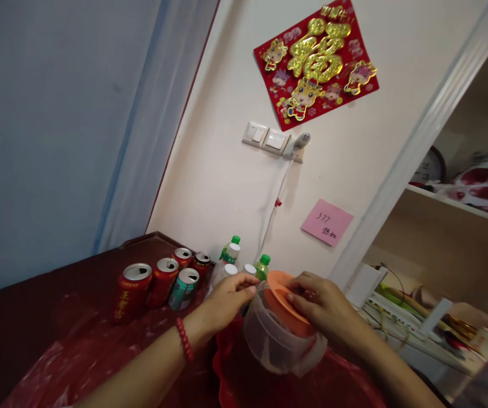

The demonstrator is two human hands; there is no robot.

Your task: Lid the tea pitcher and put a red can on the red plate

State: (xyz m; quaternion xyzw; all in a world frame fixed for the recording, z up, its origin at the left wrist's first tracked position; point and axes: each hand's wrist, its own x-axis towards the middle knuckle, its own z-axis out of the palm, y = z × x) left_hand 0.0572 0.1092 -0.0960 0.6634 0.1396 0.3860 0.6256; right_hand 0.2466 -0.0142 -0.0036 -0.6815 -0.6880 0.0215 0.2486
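Head view: clear plastic jar [280, 340], tilted with its mouth up and away over the red-covered table [77, 351], orange lid [286, 303] pinched between left hand [226, 303] and right hand [324, 309] (both partly closed, equally near).

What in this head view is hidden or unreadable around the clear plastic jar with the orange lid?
- Clear plastic jar: contents blurred; base hidden behind red plastic sheet.
- Orange lid: right hand covers part of the rim.
- Left hand: fingertip grip unclear.
- Red drink cans: labels too small.
- Pink sticky note: writing only partly legible.
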